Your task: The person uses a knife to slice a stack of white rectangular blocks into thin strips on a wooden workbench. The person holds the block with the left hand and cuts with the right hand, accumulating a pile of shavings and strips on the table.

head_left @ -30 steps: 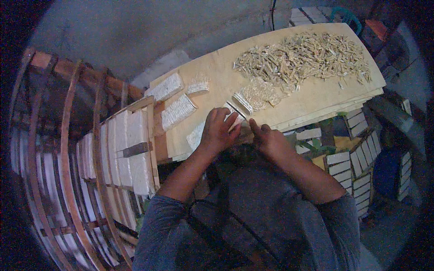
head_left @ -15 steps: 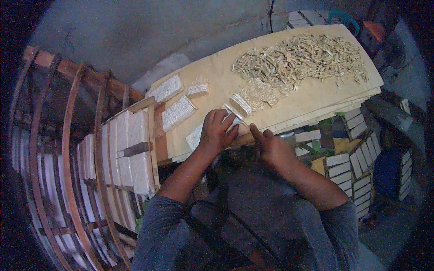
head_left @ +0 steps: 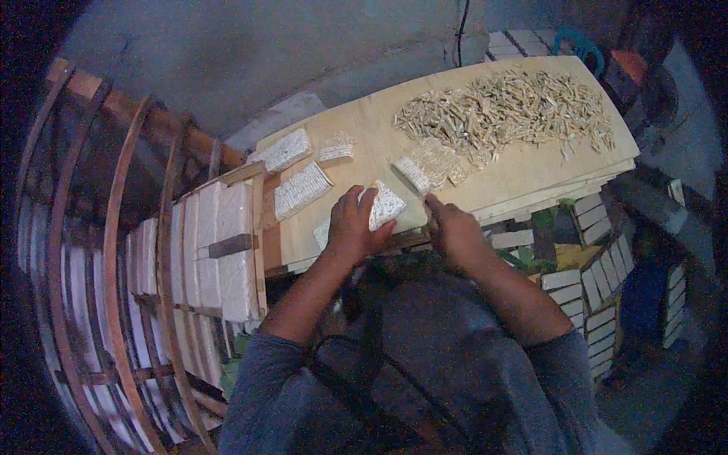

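My left hand [head_left: 353,226] is closed over a white speckled block of tempeh [head_left: 389,205], thumb on the near side. The end of the block by the fingers appears tilted up. Just to its right, my right hand [head_left: 453,233] is closed with the index finger stretched forward, seemingly round a knife that is mostly hidden. Beyond that hand lies a sliced tempeh piece [head_left: 412,176], beside loosely spread strips [head_left: 440,161]. Two more scored white blocks, one nearer [head_left: 302,189] and one farther [head_left: 284,150], rest at the board's left, with a small sliced piece [head_left: 337,149] alongside.
A large heap of cut strips [head_left: 508,110] covers the far right of the pale wooden board [head_left: 364,148]. Left of it stand wrapped white slabs [head_left: 220,220] and a wooden slatted rack [head_left: 121,235]. Trays of white blocks [head_left: 599,326] lie lower right.
My left hand's block now shows a raised, turned speckled face. My right hand has shifted slightly right and farther from the left hand. The whole view has moved a little.
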`<state>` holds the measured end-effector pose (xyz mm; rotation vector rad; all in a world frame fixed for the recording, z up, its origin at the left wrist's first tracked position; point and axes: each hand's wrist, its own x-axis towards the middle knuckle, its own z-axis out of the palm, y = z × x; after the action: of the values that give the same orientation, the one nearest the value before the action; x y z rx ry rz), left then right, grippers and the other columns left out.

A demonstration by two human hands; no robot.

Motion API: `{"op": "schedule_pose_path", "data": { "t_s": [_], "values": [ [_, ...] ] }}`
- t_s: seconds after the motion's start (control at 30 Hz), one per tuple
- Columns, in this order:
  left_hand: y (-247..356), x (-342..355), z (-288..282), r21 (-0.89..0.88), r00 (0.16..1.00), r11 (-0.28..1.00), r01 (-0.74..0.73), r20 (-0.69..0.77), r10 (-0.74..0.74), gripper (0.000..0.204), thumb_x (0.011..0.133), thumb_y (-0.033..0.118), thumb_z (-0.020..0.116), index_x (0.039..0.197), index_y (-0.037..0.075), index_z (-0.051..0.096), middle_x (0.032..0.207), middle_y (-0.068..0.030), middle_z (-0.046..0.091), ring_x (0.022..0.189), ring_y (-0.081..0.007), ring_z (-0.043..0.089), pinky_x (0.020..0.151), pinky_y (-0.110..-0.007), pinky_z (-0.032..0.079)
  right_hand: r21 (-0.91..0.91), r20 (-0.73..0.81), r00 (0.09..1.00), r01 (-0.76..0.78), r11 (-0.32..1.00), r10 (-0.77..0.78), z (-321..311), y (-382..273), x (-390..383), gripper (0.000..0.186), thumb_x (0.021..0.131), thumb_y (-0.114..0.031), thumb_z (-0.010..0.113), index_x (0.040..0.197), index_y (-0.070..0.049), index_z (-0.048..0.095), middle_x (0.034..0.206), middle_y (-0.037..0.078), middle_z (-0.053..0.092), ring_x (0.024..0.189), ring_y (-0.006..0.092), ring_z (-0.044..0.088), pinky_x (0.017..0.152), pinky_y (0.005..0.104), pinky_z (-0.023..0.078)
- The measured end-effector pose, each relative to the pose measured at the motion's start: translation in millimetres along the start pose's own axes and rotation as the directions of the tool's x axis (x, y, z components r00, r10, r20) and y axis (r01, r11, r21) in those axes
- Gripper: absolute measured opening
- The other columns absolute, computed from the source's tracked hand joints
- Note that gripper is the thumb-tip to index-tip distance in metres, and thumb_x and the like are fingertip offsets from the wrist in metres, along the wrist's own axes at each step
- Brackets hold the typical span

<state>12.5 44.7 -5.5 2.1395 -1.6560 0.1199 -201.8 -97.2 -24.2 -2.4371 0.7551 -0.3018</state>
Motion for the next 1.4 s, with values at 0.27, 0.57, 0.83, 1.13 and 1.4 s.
{"op": "schedule_pose_path", "data": {
  "t_s": [0.27,0.57,0.83,1.13,1.4],
  "values": [
    [-0.5,15.5,-4.0,0.057,0.983,0.982,-0.182,-0.016,0.183,0.056,0.081,0.031,0.085,0.129,0.008,0.067,0.133,-0.0244,0.061,0.123,-0.0447,0.058,0.103,-0.056,0.048,-0.056,0.023,0.999,0.035,0.998,-0.034,-29.1,-14.5,-5.0,0.063,0.095,-0.016,0.065,0.156,-0.012,0.047,0.098,0.022,0.067,0.077,0.0454,0.069,0.068,0.0547,0.058],
    [1.9,15.5,8.6,0.026,0.982,0.981,-0.190,0.011,0.190,0.049,0.078,0.024,0.084,0.124,0.013,0.068,0.121,-0.0162,0.061,0.114,-0.0384,0.060,0.095,-0.054,0.049,-0.088,0.179,0.984,0.027,0.996,-0.010,-22.7,-27.6,-28.8,0.077,0.096,-0.018,0.065,0.165,-0.016,0.032,0.107,0.023,0.064,0.077,0.0449,0.069,0.067,0.0557,0.058],
    [-2.4,13.2,15.3,0.027,0.977,0.977,-0.209,-0.026,0.210,0.048,0.079,0.025,0.084,0.123,0.013,0.068,0.122,-0.0159,0.059,0.115,-0.0380,0.059,0.096,-0.054,0.048,-0.123,0.245,0.969,0.054,0.991,-0.023,-24.6,-27.7,-9.9,0.074,0.096,-0.014,0.062,0.164,-0.013,0.034,0.106,0.026,0.064,0.080,0.0456,0.070,0.069,0.0544,0.059],
    [-4.3,4.1,1.1,0.075,0.993,0.992,-0.103,0.065,0.098,0.052,0.083,0.028,0.083,0.130,0.010,0.067,0.136,-0.0209,0.058,0.130,-0.0445,0.054,0.109,-0.056,0.045,-0.015,0.129,0.991,0.032,0.999,-0.030,-0.1,-8.8,3.7,0.062,0.096,-0.014,0.064,0.156,-0.011,0.047,0.102,0.025,0.068,0.082,0.0459,0.070,0.073,0.0537,0.058],
    [-3.8,17.1,4.8,0.030,0.989,0.989,-0.147,0.009,0.146,0.053,0.081,0.028,0.084,0.129,0.013,0.067,0.131,-0.0186,0.059,0.125,-0.0409,0.056,0.103,-0.055,0.047,0.179,-0.114,0.990,0.102,0.979,-0.082,-21.2,3.5,10.2,0.055,0.096,-0.014,0.066,0.150,-0.011,0.053,0.092,0.023,0.070,0.079,0.0440,0.071,0.070,0.0523,0.059]
  ]
}}
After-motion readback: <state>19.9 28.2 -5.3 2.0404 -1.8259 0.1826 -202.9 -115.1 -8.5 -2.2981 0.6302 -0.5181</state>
